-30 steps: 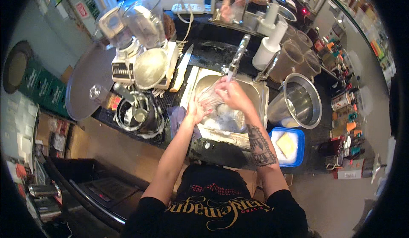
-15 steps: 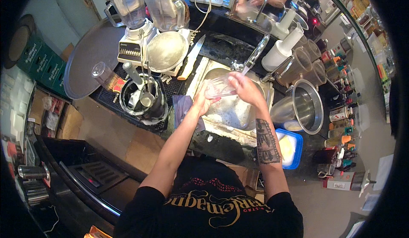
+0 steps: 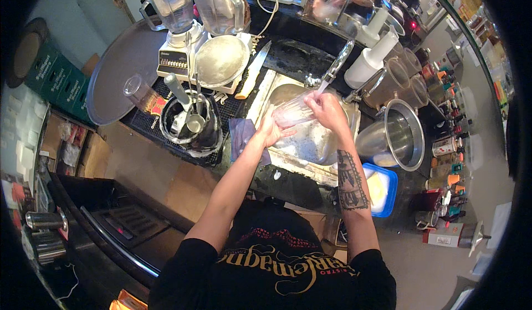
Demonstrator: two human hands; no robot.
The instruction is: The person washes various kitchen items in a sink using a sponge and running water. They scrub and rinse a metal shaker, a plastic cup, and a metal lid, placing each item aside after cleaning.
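Over the sink (image 3: 277, 157) I hold a clear, ribbed drinking glass (image 3: 292, 112) tilted on its side. My left hand (image 3: 268, 131) cups its lower left end, fingers partly stretched along it. My right hand (image 3: 329, 112) is closed at its upper right end, and the fingertips there are partly hidden. Just above that hand is the end of the chrome faucet (image 3: 335, 66). Whitish suds lie in the basin below. A grey-purple cloth (image 3: 241, 134) hangs over the counter edge, left of the sink beside my left wrist.
Left stand a black-lined bin (image 3: 213, 138) of utensils, a glass (image 3: 134, 86) lying down, blenders (image 3: 221, 10) and a knife (image 3: 252, 77). Right are a steel bucket (image 3: 363, 143), a blue tub (image 3: 392, 191) with a yellow sponge (image 3: 377, 188), and a white appliance (image 3: 363, 69).
My right hand has shifted right along the glass to its upper end, leaving more of its side showing. The glass slants more steeply. The whole view has moved slightly.
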